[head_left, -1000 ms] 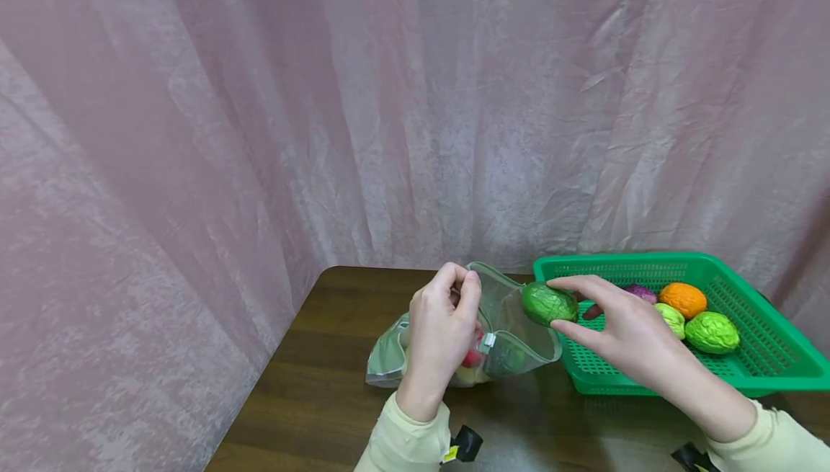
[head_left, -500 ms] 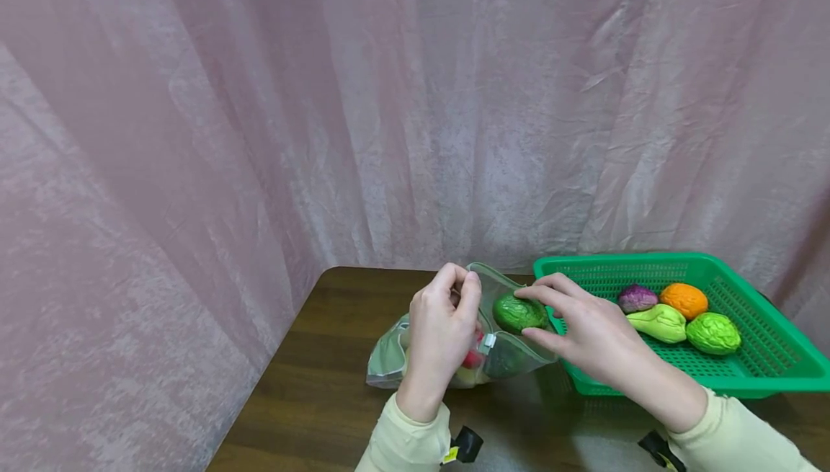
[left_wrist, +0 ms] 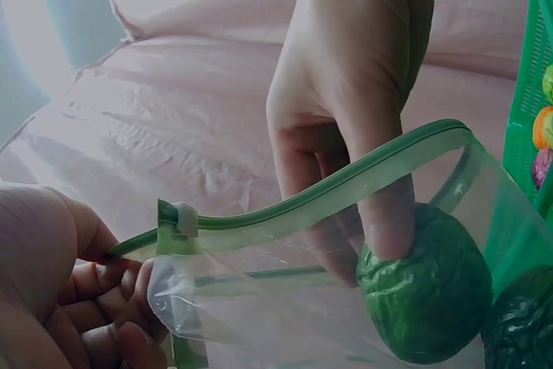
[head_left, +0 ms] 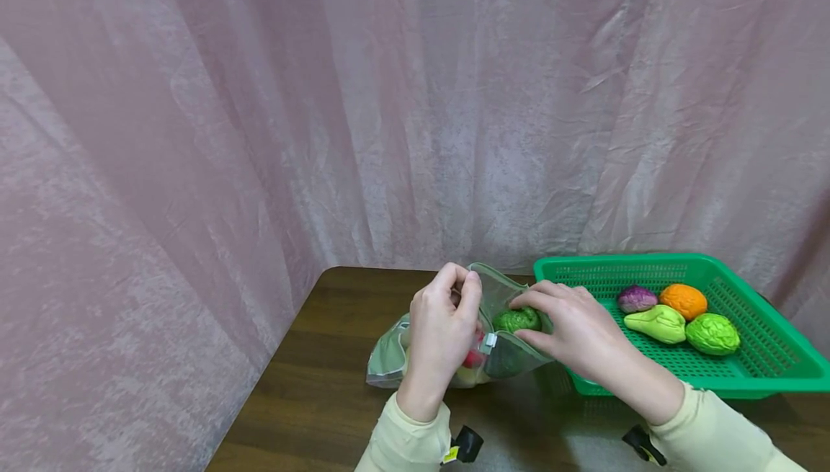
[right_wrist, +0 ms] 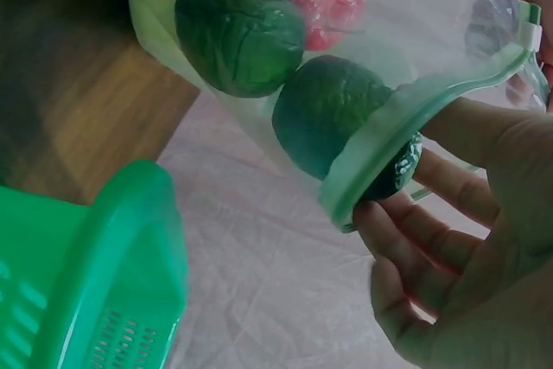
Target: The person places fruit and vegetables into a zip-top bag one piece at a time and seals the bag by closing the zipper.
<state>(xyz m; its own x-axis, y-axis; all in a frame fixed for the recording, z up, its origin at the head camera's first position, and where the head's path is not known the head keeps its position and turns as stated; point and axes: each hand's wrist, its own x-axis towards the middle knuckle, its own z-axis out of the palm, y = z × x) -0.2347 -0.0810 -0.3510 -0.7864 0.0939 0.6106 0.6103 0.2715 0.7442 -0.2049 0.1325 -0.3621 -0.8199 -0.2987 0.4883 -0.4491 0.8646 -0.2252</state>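
Observation:
My left hand (head_left: 437,335) pinches the rim of a clear zip bag (head_left: 387,357) with green edging, beside its white slider (left_wrist: 185,218). My right hand (head_left: 577,328) reaches into the bag's open mouth. Between its thumb and fingers it holds a dark green, wrinkled oval fruit (head_left: 516,319), avocado-like, which lies mostly inside the mouth. Deeper in the bag, the right wrist view shows another dark green oval fruit (right_wrist: 238,32), a red one (right_wrist: 320,2) and a pale yellow-green one (right_wrist: 155,15). The left hand covers part of the bag in the head view.
A green plastic basket (head_left: 765,313) stands right of the bag. In it lie a purple vegetable (head_left: 637,298), an orange fruit (head_left: 684,300), a pale green pear-shaped one (head_left: 658,323) and a crinkled green cabbage (head_left: 712,334). Pink curtains (head_left: 415,112) hang behind the brown table (head_left: 311,364).
My right hand has moved left from above the basket's edge, carrying the dark green fruit into the bag's mouth and lower. My left hand has kept its place on the rim.

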